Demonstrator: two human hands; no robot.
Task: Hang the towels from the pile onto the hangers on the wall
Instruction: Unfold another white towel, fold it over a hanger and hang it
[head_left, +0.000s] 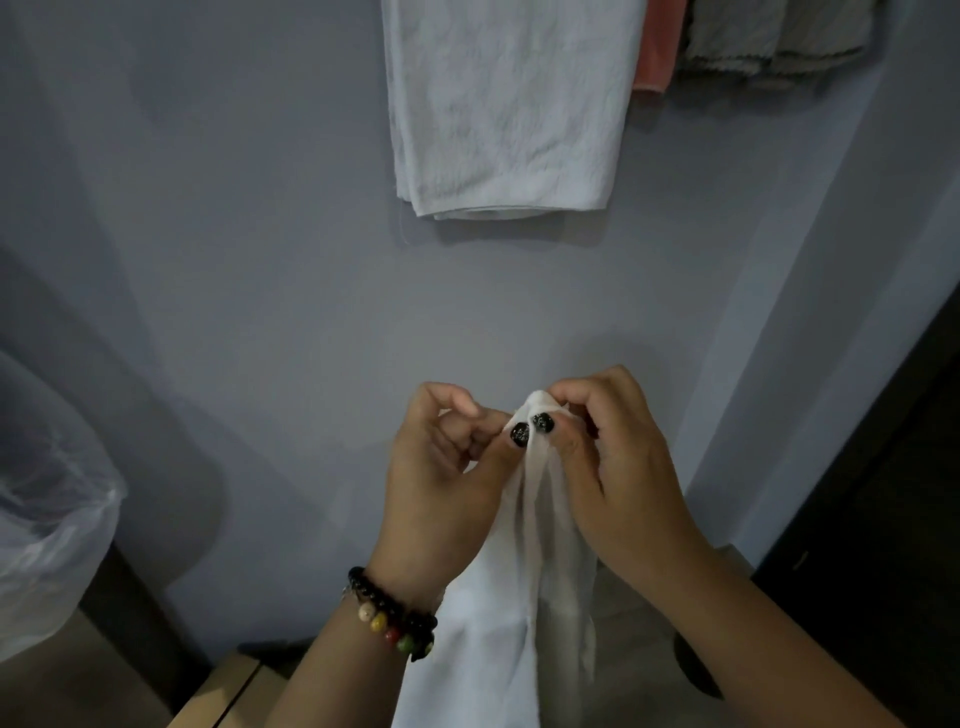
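Grey-blue wall (260, 234) carries hung towels (509, 114) beside a lined bin (47, 519).

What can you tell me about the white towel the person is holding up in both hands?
The towel is plain white, thin soft cloth. It hangs bunched in long vertical folds, from the fingertips down past the picture's bottom edge, in front of the grey wall. The left hand and right hand pinch its top edge close together, thumbs almost touching, so a small peak of cloth sticks up between them. Its lower end is out of view.
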